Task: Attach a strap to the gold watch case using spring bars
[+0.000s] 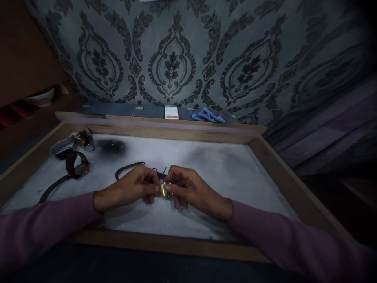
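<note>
Between my two hands is a round, shiny gold watch case [165, 190], held above the white bottom of a wooden tray. My left hand [132, 185] is closed, its thumb and fingers pinching the case at its left edge. On the other side my right hand [193, 190] is closed too, with the thumb pressed on the gold face of the case. Behind the fingertips shows a dark, thin item [161, 175], too small to make out. A dark watch strap [123, 169] lies curved just beyond my left hand.
A brown-strapped watch [78, 167] and several other watches lie at the tray's left. The raised wooden rim [165, 239] runs round the tray. Along the back ledge are a small white box [172, 112] and a blue cloth [207, 115], before a patterned wall [173, 51].
</note>
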A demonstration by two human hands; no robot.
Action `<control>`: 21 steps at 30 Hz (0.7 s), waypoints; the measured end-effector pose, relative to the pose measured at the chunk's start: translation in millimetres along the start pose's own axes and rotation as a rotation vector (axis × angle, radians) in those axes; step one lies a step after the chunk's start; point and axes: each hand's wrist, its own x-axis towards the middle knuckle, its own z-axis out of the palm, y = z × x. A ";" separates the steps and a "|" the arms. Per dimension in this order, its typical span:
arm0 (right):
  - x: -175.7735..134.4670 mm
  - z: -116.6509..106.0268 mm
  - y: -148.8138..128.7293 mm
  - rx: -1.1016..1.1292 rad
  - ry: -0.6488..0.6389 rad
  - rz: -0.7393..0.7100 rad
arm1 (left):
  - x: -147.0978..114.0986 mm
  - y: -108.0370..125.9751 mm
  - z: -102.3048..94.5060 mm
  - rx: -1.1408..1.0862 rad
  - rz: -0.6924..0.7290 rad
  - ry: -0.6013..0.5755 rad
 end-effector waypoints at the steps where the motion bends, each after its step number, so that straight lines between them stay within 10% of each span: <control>1: -0.1 -0.1 0.6 -0.001 -0.003 0.000 | 0.0 0.5 0.0 0.008 -0.002 0.001; 21: -7.6 -2.0 -3.4 -0.364 -0.044 -0.072 | 0.0 6.1 -2.1 0.117 -0.023 -0.036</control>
